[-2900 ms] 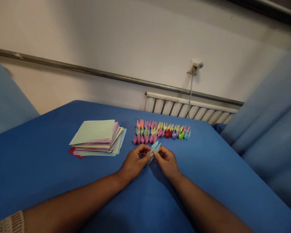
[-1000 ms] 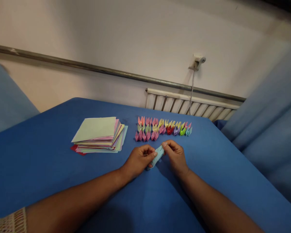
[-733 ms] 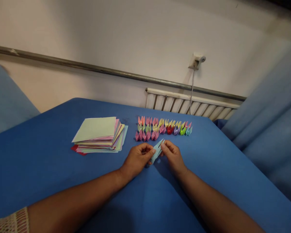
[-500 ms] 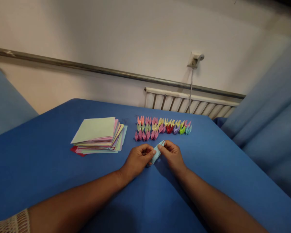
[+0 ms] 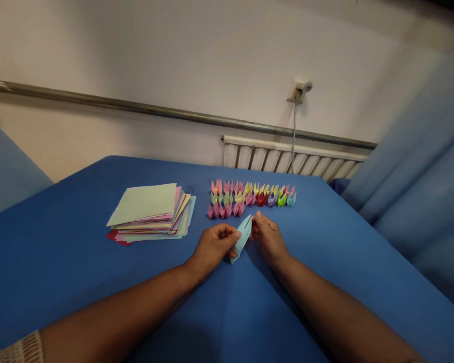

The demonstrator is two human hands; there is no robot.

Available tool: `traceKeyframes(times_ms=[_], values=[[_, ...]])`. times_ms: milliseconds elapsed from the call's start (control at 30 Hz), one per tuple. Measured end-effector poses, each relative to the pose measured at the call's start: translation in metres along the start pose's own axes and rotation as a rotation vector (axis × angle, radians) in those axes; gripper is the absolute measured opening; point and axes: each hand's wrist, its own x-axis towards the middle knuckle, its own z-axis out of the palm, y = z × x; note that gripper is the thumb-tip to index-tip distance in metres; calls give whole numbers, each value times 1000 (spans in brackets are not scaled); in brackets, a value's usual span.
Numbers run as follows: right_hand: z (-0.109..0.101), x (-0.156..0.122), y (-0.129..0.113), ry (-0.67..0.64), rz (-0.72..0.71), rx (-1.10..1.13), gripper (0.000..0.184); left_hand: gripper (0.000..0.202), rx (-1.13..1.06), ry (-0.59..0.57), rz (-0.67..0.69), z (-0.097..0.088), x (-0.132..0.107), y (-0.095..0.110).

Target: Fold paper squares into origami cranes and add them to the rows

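A light-blue folded paper (image 5: 242, 238), narrow and diamond-like with a slit at its upper end, is tilted between my hands. My left hand (image 5: 216, 245) pinches its left edge between thumb and fingers. At its upper right tip, my right hand (image 5: 268, 235) has its thumb and fingers closed together, touching or very near the paper's point. Just beyond the hands stand rows of small origami figures (image 5: 250, 198) with pointed tips, in pink, yellow, red, purple, green and blue.
A thick stack of coloured paper sheets (image 5: 147, 206) lies to the left on the blue tablecloth (image 5: 71, 272). Behind the table are a white radiator (image 5: 265, 143), a metal pipe (image 5: 166, 110) and a wall socket (image 5: 298, 92) with a cord. Blue curtains (image 5: 419, 176) hang at the right.
My right hand has shifted from the middle of the paper to its upper tip, its thumb now raised. The paper shows more of its face and a slit. My left hand keeps its pinch.
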Motion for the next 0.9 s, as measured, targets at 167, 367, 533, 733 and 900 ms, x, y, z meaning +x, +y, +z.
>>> traceKeyframes(times_ms=[167,367,533,733,900], values=[[10,-6,8,-122,31,-131,38,27,-6,113,25,-3,4,0],[11,-5,12,-76,-23,-163,35,30,-7,101,-2,-5,6,-2],[7,-2,15,-67,-25,-198,28,29,14,61,-16,-6,8,-6],[6,-1,18,-78,-6,-183,32,27,-51,62,-46,-5,8,-3],[2,0,15,-106,-10,-206,37,28,-108,91,-58,-5,9,-4]])
